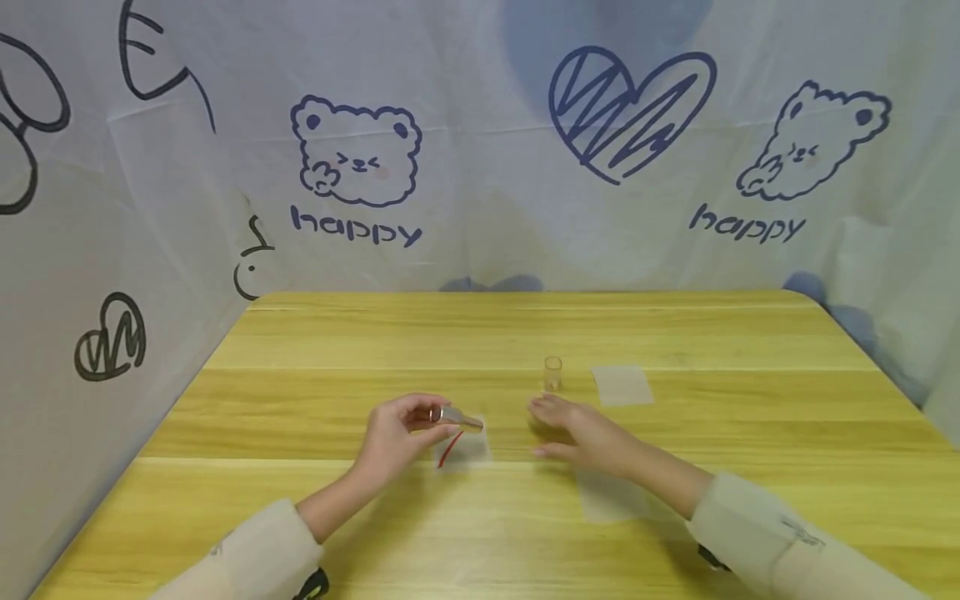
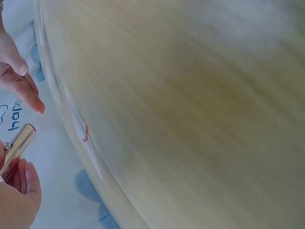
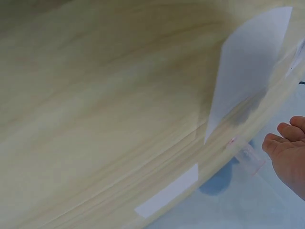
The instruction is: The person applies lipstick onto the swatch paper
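Observation:
My left hand (image 1: 401, 433) pinches a shiny metallic lipstick tube (image 1: 457, 417) between thumb and fingers, its end tilted down to the right. In the left wrist view the tube (image 2: 23, 139) looks gold, with a dark reddish rim at its end. Below it lies a small white paper (image 1: 472, 454) with a red stroke (image 1: 450, 450) on it. My right hand (image 1: 581, 425) hovers over the table with fingers extended and holds nothing. Just beyond its fingertips a clear lipstick cap (image 1: 552, 372) stands upright.
A white paper square (image 1: 624, 386) lies to the right of the cap. Another white sheet (image 1: 611, 496) is partly covered by my right forearm. The wooden table (image 1: 300, 358) ends at a printed curtain (image 1: 480, 167) behind and at the sides.

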Tool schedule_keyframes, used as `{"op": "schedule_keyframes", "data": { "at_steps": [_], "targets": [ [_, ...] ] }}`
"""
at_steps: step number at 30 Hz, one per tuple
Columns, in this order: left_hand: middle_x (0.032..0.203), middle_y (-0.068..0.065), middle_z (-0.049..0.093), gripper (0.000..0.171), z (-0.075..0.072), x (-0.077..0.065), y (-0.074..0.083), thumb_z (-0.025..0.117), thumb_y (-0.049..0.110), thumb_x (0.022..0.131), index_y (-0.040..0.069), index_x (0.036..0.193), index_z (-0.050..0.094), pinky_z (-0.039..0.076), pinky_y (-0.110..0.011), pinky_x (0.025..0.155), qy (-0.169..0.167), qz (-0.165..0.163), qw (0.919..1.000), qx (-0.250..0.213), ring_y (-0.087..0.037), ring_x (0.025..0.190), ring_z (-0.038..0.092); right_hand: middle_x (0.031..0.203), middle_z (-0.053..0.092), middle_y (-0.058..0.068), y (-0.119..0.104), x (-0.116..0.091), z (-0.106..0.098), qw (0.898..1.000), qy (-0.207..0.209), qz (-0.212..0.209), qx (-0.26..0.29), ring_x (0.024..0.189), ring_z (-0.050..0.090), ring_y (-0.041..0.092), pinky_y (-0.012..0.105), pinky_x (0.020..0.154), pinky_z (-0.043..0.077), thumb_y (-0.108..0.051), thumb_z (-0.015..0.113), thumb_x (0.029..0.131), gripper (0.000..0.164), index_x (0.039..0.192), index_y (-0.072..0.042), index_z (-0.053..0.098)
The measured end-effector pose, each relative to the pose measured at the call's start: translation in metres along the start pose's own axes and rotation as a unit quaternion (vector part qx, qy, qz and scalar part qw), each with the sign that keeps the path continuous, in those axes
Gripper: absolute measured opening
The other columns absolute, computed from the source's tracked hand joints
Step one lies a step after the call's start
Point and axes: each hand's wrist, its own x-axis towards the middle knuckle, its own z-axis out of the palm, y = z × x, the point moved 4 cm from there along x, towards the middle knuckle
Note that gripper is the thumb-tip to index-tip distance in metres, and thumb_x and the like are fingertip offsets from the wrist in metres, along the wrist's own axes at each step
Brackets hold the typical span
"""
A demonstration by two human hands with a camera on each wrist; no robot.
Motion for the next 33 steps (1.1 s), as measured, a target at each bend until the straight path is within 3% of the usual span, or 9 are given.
{"op": "schedule_keyframes", "data": {
  "at_steps": [8, 14, 22, 28, 33],
  "targets": [
    [0.087, -0.018, 0.066, 0.025, 0.009, 0.001, 0.001, 0.075, -0.002, 0.072, -0.008, 0.095, 0.066, 0.057, -0.022, 0.072, 0.000, 0.004, 1.0000, -0.005, -0.022, 0.080, 0.066, 0.134, 0.044, 0.029, 0.005, -0.015, -0.001, 1.000, 0.021, -0.004, -0.008, 0.127, 0.039, 0.046, 0.055, 0.103, 0.034, -0.024, 0.065, 0.086, 0.061, 0.130, 0.013, 0.043],
    [0.086, -0.017, 0.066, 0.024, 0.016, 0.002, 0.001, 0.075, 0.000, 0.073, -0.006, 0.094, 0.067, 0.057, -0.021, 0.071, -0.002, -0.013, 0.9998, -0.014, -0.023, 0.079, 0.067, 0.134, 0.044, 0.030, 0.009, -0.027, -0.003, 0.999, 0.046, -0.001, -0.005, 0.126, 0.039, 0.047, 0.054, 0.101, 0.036, -0.023, 0.066, 0.085, 0.061, 0.129, 0.012, 0.044],
    [0.087, -0.018, 0.066, 0.024, 0.027, 0.003, 0.006, 0.075, 0.003, 0.075, -0.007, 0.095, 0.066, 0.057, -0.021, 0.071, -0.012, 0.010, 0.9998, -0.013, -0.027, 0.081, 0.067, 0.132, 0.046, 0.031, 0.013, -0.046, -0.006, 0.997, 0.073, 0.000, 0.000, 0.122, 0.043, 0.047, 0.053, 0.097, 0.040, -0.021, 0.067, 0.083, 0.059, 0.128, 0.011, 0.046],
    [0.086, -0.017, 0.067, 0.023, 0.037, 0.004, 0.011, 0.074, 0.003, 0.076, -0.006, 0.094, 0.066, 0.056, -0.020, 0.071, -0.022, 0.023, 0.9994, -0.011, -0.027, 0.081, 0.067, 0.131, 0.047, 0.030, 0.016, -0.061, -0.006, 0.998, 0.063, 0.009, -0.001, 0.120, 0.045, 0.047, 0.055, 0.096, 0.040, -0.022, 0.069, 0.081, 0.061, 0.128, 0.011, 0.046],
    [0.085, -0.018, 0.067, 0.022, 0.045, 0.003, 0.014, 0.075, 0.002, 0.075, -0.007, 0.093, 0.066, 0.056, -0.020, 0.070, -0.027, 0.026, 0.9991, -0.019, -0.027, 0.079, 0.067, 0.134, 0.045, 0.029, 0.019, -0.072, -0.004, 0.999, 0.046, 0.015, 0.001, 0.122, 0.044, 0.046, 0.055, 0.097, 0.038, -0.032, 0.065, 0.084, 0.064, 0.130, 0.009, 0.046]
  ]
}}
